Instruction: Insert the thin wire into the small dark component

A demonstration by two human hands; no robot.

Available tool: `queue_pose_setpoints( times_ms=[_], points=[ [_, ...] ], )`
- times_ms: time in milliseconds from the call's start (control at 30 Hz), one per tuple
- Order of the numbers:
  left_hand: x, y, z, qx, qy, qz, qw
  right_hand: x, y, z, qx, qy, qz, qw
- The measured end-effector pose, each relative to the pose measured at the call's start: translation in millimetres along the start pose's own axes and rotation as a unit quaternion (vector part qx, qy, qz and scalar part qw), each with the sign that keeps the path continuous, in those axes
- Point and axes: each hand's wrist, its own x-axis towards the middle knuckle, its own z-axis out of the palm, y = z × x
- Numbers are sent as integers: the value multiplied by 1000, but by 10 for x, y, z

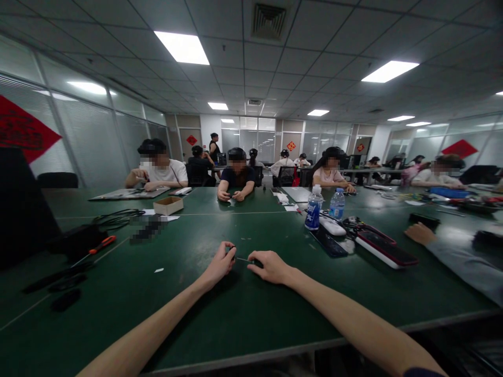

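Note:
Both my hands rest on the green table (220, 319) in front of me, close together. My left hand (220, 264) is closed in a pinch on a small dark part that I cannot make out. My right hand (271, 266) is closed round the dark handle of a thin tool (245, 259), whose slim shaft points left toward the left hand's fingertips. The tool looks like a small screwdriver.
Two water bottles (313, 208), phones (329, 243) and a dark red case (387, 250) lie to the right. An orange-handled screwdriver (101, 244), black cables and a cardboard box (168, 205) sit to the left. Another person's hand (420, 233) rests at right. Several people sit across the table.

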Motion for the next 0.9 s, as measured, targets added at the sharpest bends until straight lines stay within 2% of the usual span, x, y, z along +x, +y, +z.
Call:
queue_pose_setpoints(
  times_ms=[900],
  points=[
    [5,19,15,2,18,-12,1000,30,-37,20,-54,-30,28,998]
  ],
)
